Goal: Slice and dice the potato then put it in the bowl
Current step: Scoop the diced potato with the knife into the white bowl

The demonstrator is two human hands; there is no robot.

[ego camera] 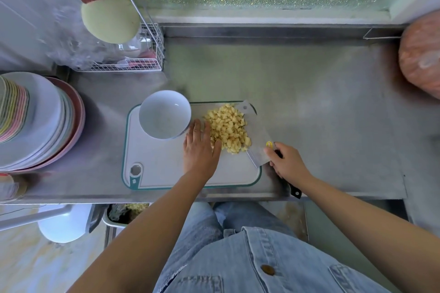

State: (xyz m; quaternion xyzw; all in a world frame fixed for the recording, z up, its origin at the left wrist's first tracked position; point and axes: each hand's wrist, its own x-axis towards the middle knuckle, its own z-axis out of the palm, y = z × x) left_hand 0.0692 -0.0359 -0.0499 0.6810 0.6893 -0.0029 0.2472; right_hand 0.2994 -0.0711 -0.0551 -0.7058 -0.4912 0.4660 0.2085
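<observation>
Two bare hands work over a white plastic cutting board with a teal rim (162, 164), which lies on a brushed steel counter (321, 107). At far left stands a stack of pastel round plates (35, 121). A round white ceramic bowl (152, 123), empty, sits on the board's upper left corner. Just right of it, the left hand (201, 147) lies flat, fingers straight, its edge touching the left side of a heap of pale yellow diced potato (228, 128). On the heap's right, a wide rectangular steel cleaver with a black handle (257, 133) rests low, some cubes apparently on its blade. The right hand (287, 162) grips the handle.

Dicing looks done; gathering is the step in hand. To do it well, keep the blade almost flat, sweep the cubes onto it with the straight left palm, then steady the load and carry it level to the bowl.
</observation>
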